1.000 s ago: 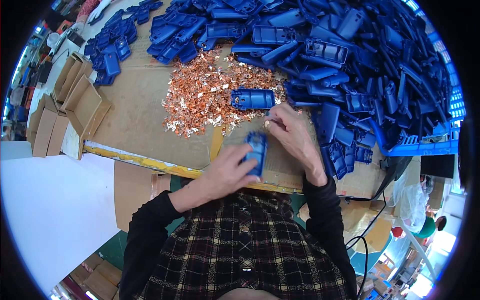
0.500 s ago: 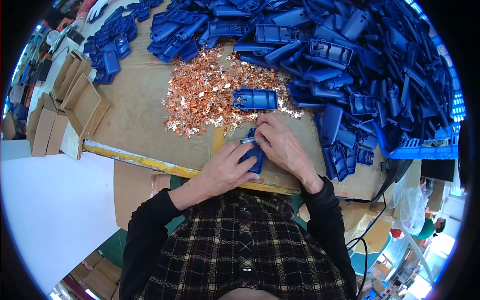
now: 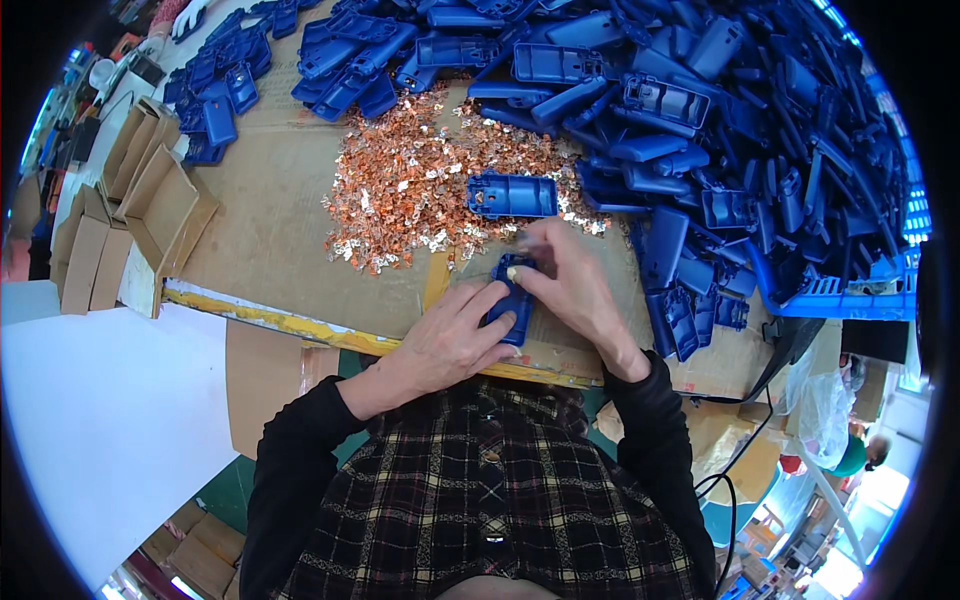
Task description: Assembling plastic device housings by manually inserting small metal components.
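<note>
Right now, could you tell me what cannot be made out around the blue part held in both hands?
All in the head view:
- Blue housing: mostly hidden by the left hand and right hand.
- What the right fingertips pinch: blurred and too small to tell.
- Copper pieces: too small to tell their shape.
- Pile of blue housings: cut off by the picture's dark rim.

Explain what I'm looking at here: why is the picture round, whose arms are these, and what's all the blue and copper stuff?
No machine here: a person wears a fisheye camera on the head, looking down, so edges bend. The left hand and right hand together hold one blue plastic housing at the near edge of the cardboard-covered table. Behind lies a heap of small copper-coloured metal pieces with another blue housing on it, and a large pile of blue housings at right. Empty cardboard boxes stand at left.
</note>
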`<action>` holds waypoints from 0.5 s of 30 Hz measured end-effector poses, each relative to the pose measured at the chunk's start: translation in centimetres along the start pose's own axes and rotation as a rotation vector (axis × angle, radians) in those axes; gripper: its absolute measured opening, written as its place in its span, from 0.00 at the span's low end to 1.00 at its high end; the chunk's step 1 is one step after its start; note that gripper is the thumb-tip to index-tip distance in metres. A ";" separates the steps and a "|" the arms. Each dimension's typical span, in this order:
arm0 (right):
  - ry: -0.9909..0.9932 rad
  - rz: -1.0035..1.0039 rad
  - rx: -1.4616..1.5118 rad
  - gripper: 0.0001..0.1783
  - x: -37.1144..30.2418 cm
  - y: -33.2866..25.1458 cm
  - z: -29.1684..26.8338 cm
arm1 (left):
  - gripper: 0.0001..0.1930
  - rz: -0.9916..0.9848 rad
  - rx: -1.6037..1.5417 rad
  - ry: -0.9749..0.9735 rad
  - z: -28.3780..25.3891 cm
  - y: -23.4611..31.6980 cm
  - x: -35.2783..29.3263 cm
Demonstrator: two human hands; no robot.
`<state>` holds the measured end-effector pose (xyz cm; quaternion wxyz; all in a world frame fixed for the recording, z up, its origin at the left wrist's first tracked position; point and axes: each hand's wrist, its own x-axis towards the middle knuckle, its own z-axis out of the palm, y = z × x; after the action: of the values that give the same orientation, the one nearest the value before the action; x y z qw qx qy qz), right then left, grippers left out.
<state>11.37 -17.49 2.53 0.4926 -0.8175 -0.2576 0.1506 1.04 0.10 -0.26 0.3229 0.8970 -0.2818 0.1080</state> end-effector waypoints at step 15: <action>-0.167 0.045 0.916 0.19 -0.5 1.7 1.1 | 0.19 0.006 0.084 -0.053 0.0 0.1 0.2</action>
<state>10.82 -17.61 0.51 0.7771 -0.5063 -0.1856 0.3247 1.17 -0.09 -0.13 0.2769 0.9115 -0.2882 0.0968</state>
